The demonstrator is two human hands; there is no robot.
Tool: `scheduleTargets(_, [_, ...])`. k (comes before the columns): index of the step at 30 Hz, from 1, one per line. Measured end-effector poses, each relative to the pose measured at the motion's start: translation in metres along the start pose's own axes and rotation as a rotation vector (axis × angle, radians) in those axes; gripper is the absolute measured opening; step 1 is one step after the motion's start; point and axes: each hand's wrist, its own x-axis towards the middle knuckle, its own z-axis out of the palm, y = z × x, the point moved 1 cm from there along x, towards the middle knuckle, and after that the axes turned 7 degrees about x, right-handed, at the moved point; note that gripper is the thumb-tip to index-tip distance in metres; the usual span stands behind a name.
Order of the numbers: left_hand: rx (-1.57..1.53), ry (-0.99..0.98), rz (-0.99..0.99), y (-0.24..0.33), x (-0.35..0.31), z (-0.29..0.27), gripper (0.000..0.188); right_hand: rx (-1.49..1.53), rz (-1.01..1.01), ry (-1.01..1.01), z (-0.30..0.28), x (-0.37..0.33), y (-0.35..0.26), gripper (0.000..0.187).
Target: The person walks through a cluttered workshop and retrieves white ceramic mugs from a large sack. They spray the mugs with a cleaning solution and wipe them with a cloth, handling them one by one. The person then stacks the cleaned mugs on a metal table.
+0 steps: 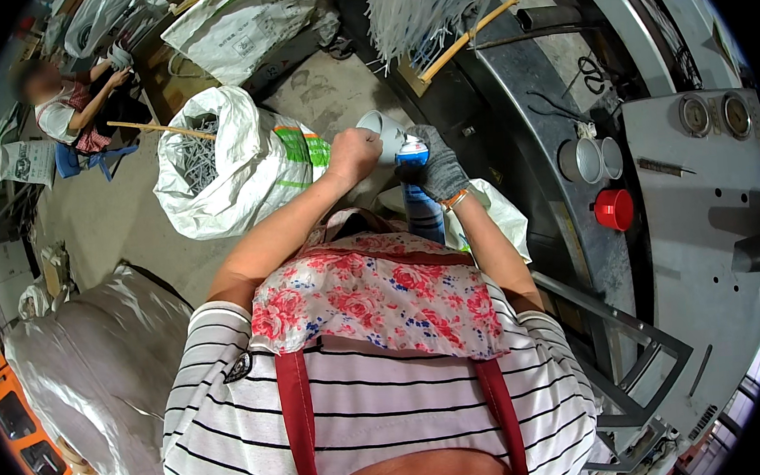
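The bare left hand [356,155] had its grip clamped on a grey hollow cylindrical piece [388,140], beside the blue-and-white aerosol can [423,209] the grey-gloved right hand [442,168] grasped; seemingly aligning them called for steadiness.

At three o'clock is a red mug [613,210]; between two and three, paired dial gauges [694,115] sit in a grey machine panel [689,200]. A bamboo pole [482,30] lies at one, near translucent plastic strips [424,6]. At ten, a co-worker [75,105] sits on a blue stool [69,161]. The orange-framed object [6,401] toward eight is perhaps a machine housing.
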Motion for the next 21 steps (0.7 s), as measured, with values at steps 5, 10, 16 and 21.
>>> scheduleTargets(5, [-0.002, -0.004, 0.02, 0.001, 0.002, 0.001, 0.02, -0.009, -0.036, -0.01, -0.001, 0.001, 0.0, 0.063])
scheduleTargets(10, [-0.017, -0.002, 0.003, 0.0, 0.002, 0.003, 0.019, -0.016, 0.026, -0.011, 0.0, 0.002, 0.002, 0.065])
scheduleTargets(16, [-0.006, -0.002, 0.01, -0.003, 0.001, 0.002, 0.019, 0.023, -0.042, -0.018, 0.002, 0.001, 0.001, 0.061])
scheduleTargets(21, [-0.005, -0.023, 0.06, 0.001, 0.001, 0.003, 0.02, 0.084, -0.031, -0.021, 0.005, 0.002, 0.02, 0.063])
